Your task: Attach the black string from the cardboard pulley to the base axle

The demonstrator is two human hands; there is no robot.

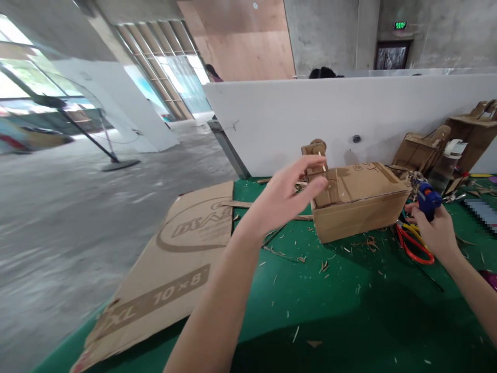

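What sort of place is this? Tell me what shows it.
Likely a craft workshop: a green worktable strewn with cardboard scraps, a cardboard box model, a blue glue gun in the right hand.

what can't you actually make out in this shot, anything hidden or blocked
Head view, the only one:
- The left hand covers the near corner of the cardboard box; whether they touch cannot be told.
- The right hand wraps the blue glue gun, hiding its handle.
- A pixelated patch masks whatever lies there on the green table.
- The white partition hides the people behind it; only the tops of heads show.
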